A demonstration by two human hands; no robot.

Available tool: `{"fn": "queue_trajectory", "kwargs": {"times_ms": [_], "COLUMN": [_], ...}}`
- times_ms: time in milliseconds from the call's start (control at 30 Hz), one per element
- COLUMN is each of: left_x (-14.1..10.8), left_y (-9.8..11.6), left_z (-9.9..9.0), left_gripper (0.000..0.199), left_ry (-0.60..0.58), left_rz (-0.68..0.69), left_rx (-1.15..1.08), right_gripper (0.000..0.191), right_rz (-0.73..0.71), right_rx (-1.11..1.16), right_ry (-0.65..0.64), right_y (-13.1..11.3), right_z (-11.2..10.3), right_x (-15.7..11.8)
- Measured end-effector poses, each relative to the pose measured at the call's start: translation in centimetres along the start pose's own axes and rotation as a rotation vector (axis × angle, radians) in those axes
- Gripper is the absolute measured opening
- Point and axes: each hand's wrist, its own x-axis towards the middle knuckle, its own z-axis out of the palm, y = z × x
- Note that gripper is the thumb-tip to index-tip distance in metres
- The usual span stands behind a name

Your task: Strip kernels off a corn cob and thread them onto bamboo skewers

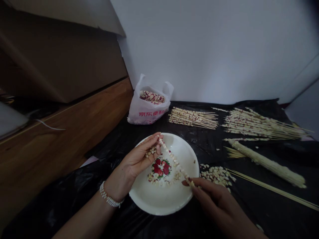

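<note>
A skewer threaded with cream and dark red corn kernels (175,161) slants across a white bowl (161,207). Its lower end is pinched between the thumb and fingers of my right hand (214,199). My left hand (136,159) has its fingertips closed at the upper end of the skewer, and loose corn kernels (151,152) lie in its curled fingers. More loose kernels (156,177) rest on the bowl's bottom, around a printed red flower pattern (161,167).
Behind the bowl stands a white plastic bag (147,114) with corn cobs (152,96). Filled skewers lie in a smaller bundle (191,118) and a larger pile (256,124). To the right are a stripped cob (269,163), bare sticks (274,190) and a heap of kernels (218,175) on black plastic sheeting (204,149).
</note>
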Motion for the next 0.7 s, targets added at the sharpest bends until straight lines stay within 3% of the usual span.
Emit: {"fn": "queue_trajectory", "kwargs": {"times_ms": [167, 333, 533, 700], "left_x": [0.1, 0.2, 0.2, -0.3], "left_y": [-0.2, -0.9, -0.3, -0.3], "left_z": [-0.9, -2.2, -1.3, -1.5], "left_gripper": [0.031, 0.047, 0.034, 0.043], "left_ry": [-0.019, -0.099, -0.029, -0.087], "left_rz": [0.039, 0.151, 0.027, 0.173], "left_rx": [0.113, 0.263, 0.161, 0.249], "right_gripper": [0.03, 0.031, 0.031, 0.03], "right_rz": [0.018, 0.031, 0.001, 0.013], "right_rx": [0.012, -0.018, -0.005, -0.002], "right_ry": [-0.011, -0.019, -0.004, 0.005], "right_y": [0.1, 0.1, 0.2, 0.2], "right_z": [0.0, 0.1, 0.1, 0.2], "right_x": [-0.1, -0.2, 0.0, -0.1]}}
